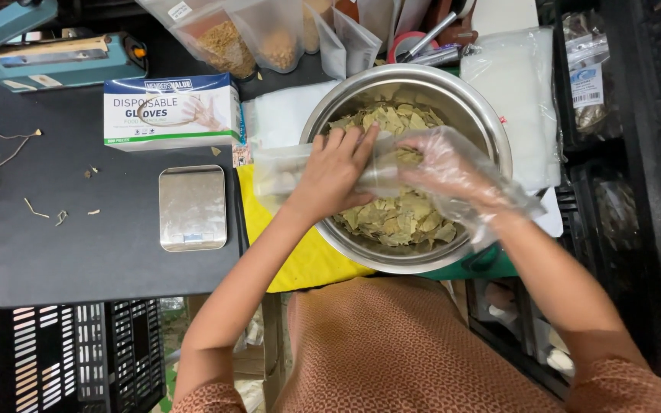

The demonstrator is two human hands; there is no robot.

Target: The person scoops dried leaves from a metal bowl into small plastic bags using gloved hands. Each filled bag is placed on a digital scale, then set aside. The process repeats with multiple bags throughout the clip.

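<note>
A large steel bowl (477,115) in front of me holds a heap of dried green-brown leaves (399,222). My left hand (334,172) is bare and grips a clear plastic pouch (281,170) that lies sideways over the bowl's left rim. My right hand (445,164), in a loose clear plastic glove, is at the pouch's mouth above the leaves, fingers curled against it. Whether it holds leaves is hidden.
A small steel kitchen scale (191,206) sits on a dark mat (78,245), with a box of disposable gloves (171,111) behind it. A heat sealer (47,57) stands at back left, filled pouches (227,38) at the back, black crates (78,356) around. A stack of clear bags (514,84) lies right of the bowl.
</note>
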